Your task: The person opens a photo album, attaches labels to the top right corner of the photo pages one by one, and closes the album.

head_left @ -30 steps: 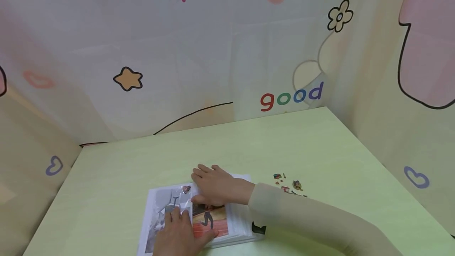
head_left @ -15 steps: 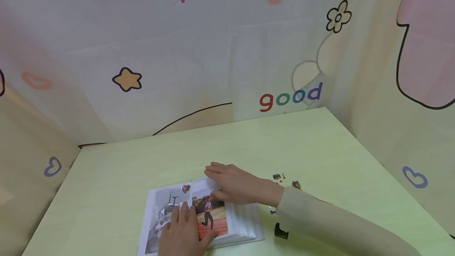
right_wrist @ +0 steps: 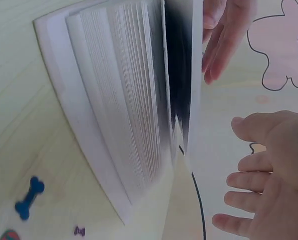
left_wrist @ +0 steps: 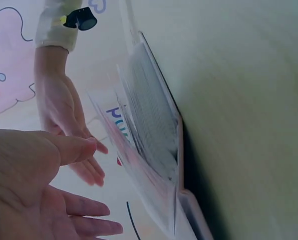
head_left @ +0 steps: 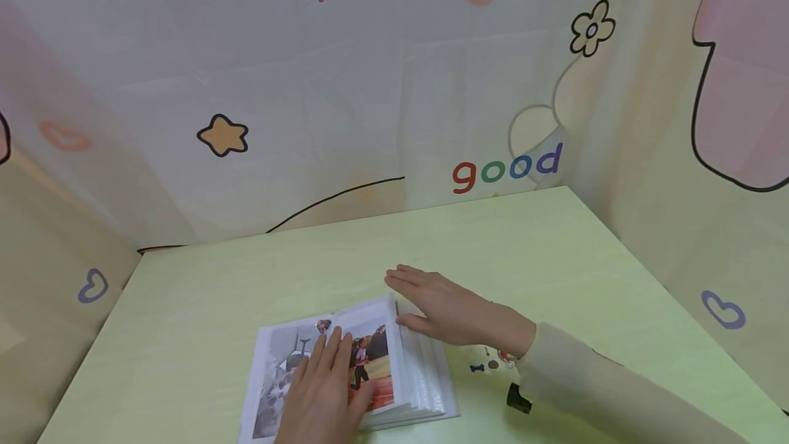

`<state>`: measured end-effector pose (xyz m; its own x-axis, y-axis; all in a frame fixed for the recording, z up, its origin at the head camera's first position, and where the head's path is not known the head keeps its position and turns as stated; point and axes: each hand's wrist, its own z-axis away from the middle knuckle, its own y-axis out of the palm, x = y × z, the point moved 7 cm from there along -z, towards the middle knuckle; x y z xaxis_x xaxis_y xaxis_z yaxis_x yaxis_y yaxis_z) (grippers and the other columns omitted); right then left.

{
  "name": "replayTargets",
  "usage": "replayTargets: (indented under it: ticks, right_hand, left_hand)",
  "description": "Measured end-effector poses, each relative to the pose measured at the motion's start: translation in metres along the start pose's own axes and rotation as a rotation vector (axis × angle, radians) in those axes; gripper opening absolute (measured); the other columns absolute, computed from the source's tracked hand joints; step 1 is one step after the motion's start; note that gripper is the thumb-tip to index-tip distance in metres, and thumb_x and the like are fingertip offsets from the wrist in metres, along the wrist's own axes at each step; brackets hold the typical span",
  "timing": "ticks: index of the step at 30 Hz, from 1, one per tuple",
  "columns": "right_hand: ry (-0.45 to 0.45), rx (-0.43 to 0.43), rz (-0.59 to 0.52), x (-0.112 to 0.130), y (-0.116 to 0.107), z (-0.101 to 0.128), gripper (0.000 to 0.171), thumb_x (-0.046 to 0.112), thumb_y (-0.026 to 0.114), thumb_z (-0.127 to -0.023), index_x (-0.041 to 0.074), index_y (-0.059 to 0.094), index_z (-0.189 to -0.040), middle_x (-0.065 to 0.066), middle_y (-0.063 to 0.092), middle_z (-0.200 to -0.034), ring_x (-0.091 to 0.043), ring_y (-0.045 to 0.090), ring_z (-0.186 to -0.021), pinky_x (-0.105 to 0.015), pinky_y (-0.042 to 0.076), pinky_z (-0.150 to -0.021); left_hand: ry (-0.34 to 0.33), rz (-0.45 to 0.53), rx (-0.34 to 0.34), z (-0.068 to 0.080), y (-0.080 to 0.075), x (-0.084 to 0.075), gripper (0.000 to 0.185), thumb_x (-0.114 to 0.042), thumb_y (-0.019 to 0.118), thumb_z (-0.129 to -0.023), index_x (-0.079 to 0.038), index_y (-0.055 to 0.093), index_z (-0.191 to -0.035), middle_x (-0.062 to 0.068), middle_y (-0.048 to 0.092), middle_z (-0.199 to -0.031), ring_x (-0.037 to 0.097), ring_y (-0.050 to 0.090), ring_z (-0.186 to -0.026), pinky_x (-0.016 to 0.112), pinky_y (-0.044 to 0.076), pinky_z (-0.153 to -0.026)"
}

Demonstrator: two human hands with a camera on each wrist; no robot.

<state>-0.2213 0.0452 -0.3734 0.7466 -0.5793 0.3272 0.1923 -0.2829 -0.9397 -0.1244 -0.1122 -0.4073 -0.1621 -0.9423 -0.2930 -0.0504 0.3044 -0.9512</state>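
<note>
Your left hand (head_left: 323, 396) lies flat on the open album (head_left: 345, 368), fingers straight, on the page with the runner photo (head_left: 370, 368). Your right hand (head_left: 453, 307) is open too, fingers straight and close together. It sits just right of the album's far corner, at the page edges. The album lies on the green table (head_left: 555, 252), close to you. Small stickers (head_left: 490, 362) lie by your right wrist. Behind the table hangs a curtain (head_left: 370, 88) with a star and the word "good".
</note>
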Motion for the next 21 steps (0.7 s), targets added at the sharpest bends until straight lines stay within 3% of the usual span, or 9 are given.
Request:
replayTargets:
  ticks: [9,21]
  right_hand:
    - [0.022,-0.04,0.017,-0.017,-0.016,0.023,0.063,0.029,0.063,-0.105,-0.003,0.042,-0.155,-0.018,0.039,-0.162,-0.036,0.032,-0.151,-0.058,0.035,-0.115]
    - [0.081,-0.081,0.04,-0.04,-0.032,0.051,0.06,0.027,0.064,-0.104,-0.005,0.046,-0.151,-0.02,0.043,-0.158,-0.038,0.042,-0.145,-0.057,0.038,-0.113]
  left_hand:
    - [0.073,0.035,-0.069,-0.004,-0.012,-0.006,0.074,-0.047,0.069,-0.097,0.003,0.05,-0.149,0.021,0.046,-0.156,0.045,0.041,-0.144,0.067,0.038,-0.108]
    - [0.15,0.082,-0.084,-0.01,-0.017,-0.017,0.069,-0.038,0.07,-0.099,0.002,0.048,-0.151,0.02,0.043,-0.159,0.04,0.039,-0.147,0.063,0.027,-0.117]
